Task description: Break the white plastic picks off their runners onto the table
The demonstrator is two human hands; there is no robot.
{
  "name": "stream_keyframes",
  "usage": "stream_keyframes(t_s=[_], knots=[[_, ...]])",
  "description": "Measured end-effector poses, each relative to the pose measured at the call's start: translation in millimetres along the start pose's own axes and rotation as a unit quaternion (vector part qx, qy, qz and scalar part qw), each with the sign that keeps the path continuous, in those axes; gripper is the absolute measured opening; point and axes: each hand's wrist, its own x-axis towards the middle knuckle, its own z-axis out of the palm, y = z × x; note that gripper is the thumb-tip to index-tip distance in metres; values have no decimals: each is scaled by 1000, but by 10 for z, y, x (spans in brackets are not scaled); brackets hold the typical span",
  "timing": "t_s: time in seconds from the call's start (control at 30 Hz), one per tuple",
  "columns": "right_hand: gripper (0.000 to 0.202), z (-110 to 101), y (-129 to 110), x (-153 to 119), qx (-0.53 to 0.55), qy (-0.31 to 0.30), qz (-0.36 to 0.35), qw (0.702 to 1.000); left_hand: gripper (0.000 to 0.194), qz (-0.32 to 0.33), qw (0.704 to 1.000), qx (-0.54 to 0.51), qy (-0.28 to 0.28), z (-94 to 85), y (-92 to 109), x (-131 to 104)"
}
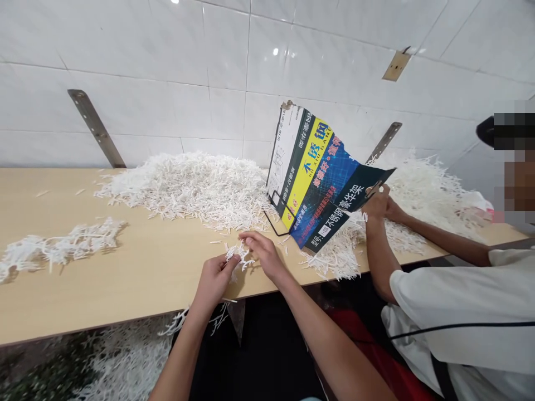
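Note:
A small white branched plastic piece (237,254) is between my two hands, close to the table's front edge. My left hand (216,277) is closed, pinching this piece between thumb and forefinger. From the other side my right hand (264,255) has its fingers curled in and closed at the piece's right part. Exactly where the right fingertips grip is hard to make out. Just behind my hands lies a large pile of white plastic bits (196,184). To the left, a row of white branched pieces (75,242) lies on the wooden table (137,284).
An opened printed cardboard box (317,178) stands by a black wire stand (273,225) right of my hands. Beyond it, a co-worker's hands (378,203) work near another white pile (434,195). More branched pieces (129,356) lie below the table. A tiled wall (163,106) rises behind.

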Motion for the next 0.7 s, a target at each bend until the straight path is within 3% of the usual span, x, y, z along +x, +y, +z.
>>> stream_keyframes(t_s=[0.1, 0.17, 0.37, 0.6, 0.7], knots=[[29, -9, -37, -28, -54, -80, 22, 995, 50, 16, 1000, -2, 3, 7, -3, -13], [37, -11, -16, -31, -80, -84, 28, 993, 49, 18, 1000, -7, 4, 5, 1, -28], [48, -18, 133, -4, -52, 51, 13, 997, 51, 20, 999, 26, -8, 62, 46, -18], [49, -19, 188, 23, 3, 105, 30, 994, 50, 31, 998, 41, -31, 98, 90, 10], [51, -65, 184, 86, 86, 172, 35, 981, 51, 8, 999, 14, -40, 52, 77, -26]])
